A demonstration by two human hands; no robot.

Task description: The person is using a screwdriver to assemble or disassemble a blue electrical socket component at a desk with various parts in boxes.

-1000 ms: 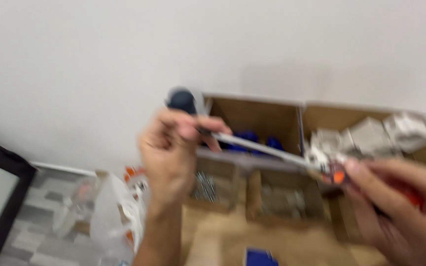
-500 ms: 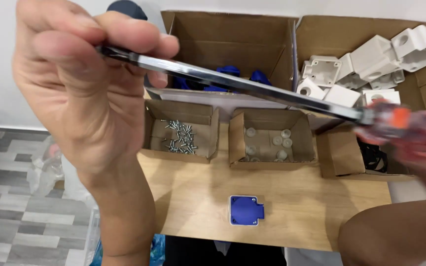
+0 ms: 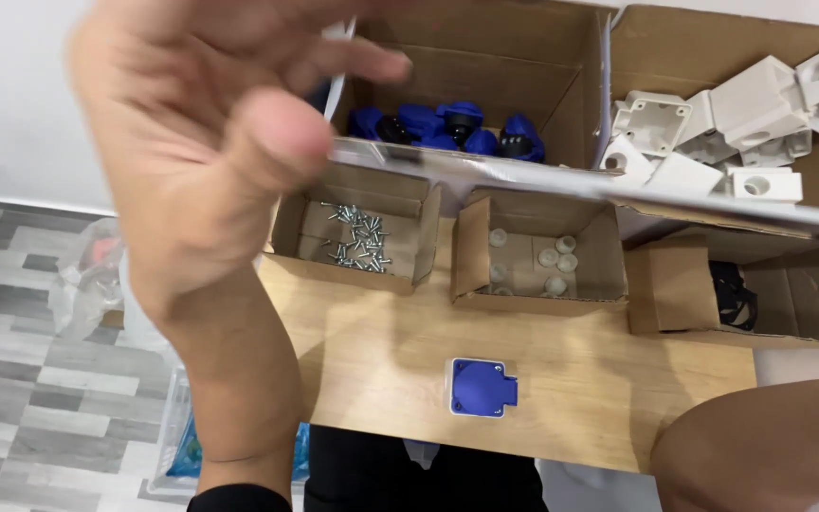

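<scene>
Head view: looked down past two raised arms onto a wooden table set against a white wall.
Left hand: filled the upper left of the frame, blurred and close to the camera; thumb and fingers were pinched together on one end of a long metal rod.
Right forearm: crossed the lower right corner; the right hand itself was out of frame, so its grip could not be told.
Metal rod: ran slantwise from the left hand's thumb to the right edge, above the boxes, with a dark band and a trace of red at its far end.
Big box: stood at the back, open, with blue plugs lying in it.
White housings: piled in the box at the upper right.
Right-hand box: low and open, with something black inside.
Middle box: small, with pale round caps in it.
Left small box: held a heap of screws.
Blue socket: lay flat on the bare table near the front edge, well apart from both arms.
Plastic bags: lay on the grey floor to the left.
</scene>
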